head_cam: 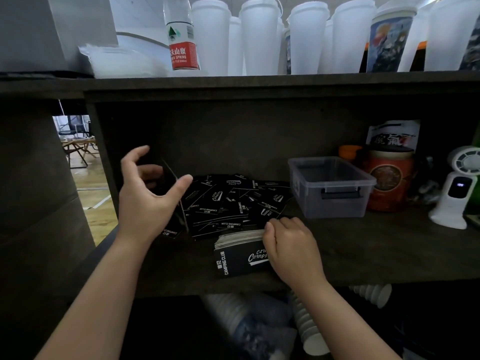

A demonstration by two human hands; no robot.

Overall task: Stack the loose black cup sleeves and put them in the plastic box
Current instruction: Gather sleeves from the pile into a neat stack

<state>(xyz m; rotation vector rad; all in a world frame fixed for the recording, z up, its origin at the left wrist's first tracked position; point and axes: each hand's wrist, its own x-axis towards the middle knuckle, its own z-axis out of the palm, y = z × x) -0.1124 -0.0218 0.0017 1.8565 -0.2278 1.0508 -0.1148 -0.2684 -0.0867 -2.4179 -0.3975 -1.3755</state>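
Observation:
Several loose black cup sleeves (233,201) with white "Camping Club" print lie scattered on the dark shelf (363,245). In front of them a neat stack of sleeves (239,253) stands on edge, and my right hand (288,245) grips its right end. My left hand (148,193) is raised at the left of the pile and pinches a few upright sleeves (176,196) between thumb and fingers. The clear plastic box (330,185) sits to the right of the pile with nothing visible inside.
A red tin (387,183) and a white handheld fan (459,188) stand right of the box. The shelf above carries white cups (259,37) and a water bottle (181,35). Stacked cups (309,323) lie on the level below.

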